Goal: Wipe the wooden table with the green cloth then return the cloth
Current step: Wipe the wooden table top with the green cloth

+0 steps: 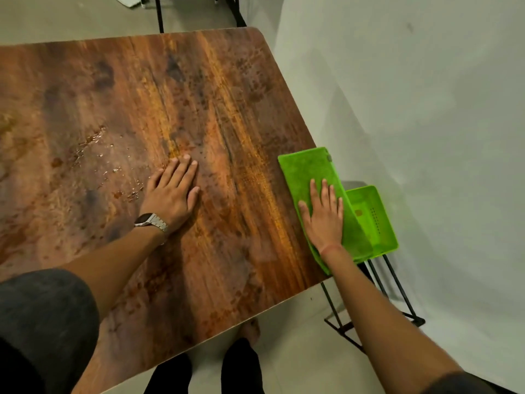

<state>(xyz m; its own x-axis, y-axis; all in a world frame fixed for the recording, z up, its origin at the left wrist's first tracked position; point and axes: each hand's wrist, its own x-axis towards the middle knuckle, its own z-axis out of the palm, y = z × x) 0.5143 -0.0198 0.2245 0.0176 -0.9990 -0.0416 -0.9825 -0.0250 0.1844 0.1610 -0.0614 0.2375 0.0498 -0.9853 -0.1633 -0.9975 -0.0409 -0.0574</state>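
Note:
The wooden table (176, 89) fills most of the view. A folded green cloth (308, 169) lies at the table's right edge and overhangs it. My right hand (324, 214) presses flat on the cloth with straight, spread fingers. My left hand (173, 189) rests flat on the bare wood near the table's middle, a metal watch on its wrist. Small water droplets (113, 166) glisten on the wood just left of my left hand.
A green plastic basket (377, 223) sits on a black wire stand (397, 297) beside the table's right edge, partly under the cloth. A white wall stands at the right. Black chair legs (159, 15) show beyond the far edge. My feet are below the near edge.

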